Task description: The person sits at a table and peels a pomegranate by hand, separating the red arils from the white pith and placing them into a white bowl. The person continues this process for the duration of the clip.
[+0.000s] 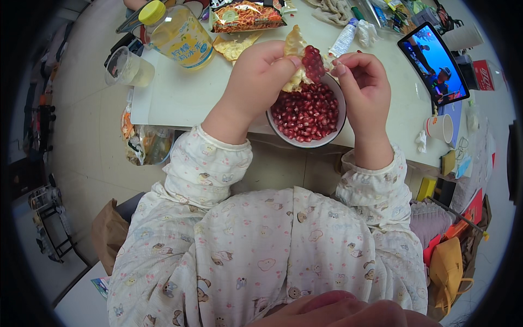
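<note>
My left hand [261, 77] grips a pomegranate piece [313, 64], a cluster of dark red seeds still set in yellowish rind and pale membrane. Just to its right, my right hand [363, 81] has thumb and forefinger pinched together at what looks like a bit of pale membrane [329, 64], partly hidden by the fingertips. Below both hands, a white bowl with a dark rim [342, 110] is heaped with loose pomegranate seeds [304, 114]. It stands at the table's front edge, slightly overhanging it. An emptied rind piece [235, 47] lies behind my left hand.
A lemon tea bottle [179, 36] and a plastic cup [132, 69] stand on the left of the white table [184, 98]. Behind lie a noodle packet [247, 16], a tube [344, 37] and crumpled tissue [367, 32]. To the right are a lit tablet [435, 63] and a paper cup [440, 128].
</note>
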`<action>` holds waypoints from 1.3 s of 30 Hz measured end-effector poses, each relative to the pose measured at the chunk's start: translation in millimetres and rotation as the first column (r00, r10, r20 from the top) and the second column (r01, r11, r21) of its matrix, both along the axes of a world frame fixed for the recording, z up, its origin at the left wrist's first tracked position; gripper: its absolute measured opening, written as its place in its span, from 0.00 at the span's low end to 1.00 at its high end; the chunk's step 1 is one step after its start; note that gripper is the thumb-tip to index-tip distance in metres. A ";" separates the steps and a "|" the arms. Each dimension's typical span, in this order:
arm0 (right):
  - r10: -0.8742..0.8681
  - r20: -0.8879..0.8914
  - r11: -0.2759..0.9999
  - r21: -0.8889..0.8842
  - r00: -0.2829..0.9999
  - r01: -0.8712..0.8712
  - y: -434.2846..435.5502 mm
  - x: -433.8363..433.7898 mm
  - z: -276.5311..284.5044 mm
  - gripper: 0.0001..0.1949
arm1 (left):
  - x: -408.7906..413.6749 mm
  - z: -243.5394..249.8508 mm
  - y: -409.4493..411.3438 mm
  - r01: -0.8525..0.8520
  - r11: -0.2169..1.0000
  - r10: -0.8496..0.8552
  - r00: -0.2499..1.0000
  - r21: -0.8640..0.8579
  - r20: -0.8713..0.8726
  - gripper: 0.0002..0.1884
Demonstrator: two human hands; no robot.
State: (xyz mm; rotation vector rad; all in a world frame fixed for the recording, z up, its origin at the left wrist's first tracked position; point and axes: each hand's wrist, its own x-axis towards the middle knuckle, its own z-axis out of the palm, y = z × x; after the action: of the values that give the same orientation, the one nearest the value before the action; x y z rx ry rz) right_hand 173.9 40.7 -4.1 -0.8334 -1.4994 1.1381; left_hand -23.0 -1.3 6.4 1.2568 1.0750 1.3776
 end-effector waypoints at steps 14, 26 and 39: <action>-0.087 -0.029 0.979 -0.188 0.996 0.080 20.6 11.6 -1.8 0.08 | -5.3 -9.8 2.9 0.034 0.999 -0.037 0.965 -0.016 -0.260 0.09; 0.045 0.103 0.991 -0.128 0.994 -0.031 22.8 14.0 2.9 0.10 | -1.0 -1.5 1.5 0.052 0.998 -0.042 0.952 0.024 -0.303 0.09; 0.023 0.164 0.999 0.026 0.986 -0.028 10.2 5.9 2.4 0.07 | 2.6 -5.3 8.4 0.070 0.968 0.080 0.824 0.240 -0.561 0.08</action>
State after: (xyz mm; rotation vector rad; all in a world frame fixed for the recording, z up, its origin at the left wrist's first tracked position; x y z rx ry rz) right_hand 179.7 51.0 -1.8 -0.9090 -1.6616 1.0857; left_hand -20.4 7.1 1.0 1.9365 1.3257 1.1886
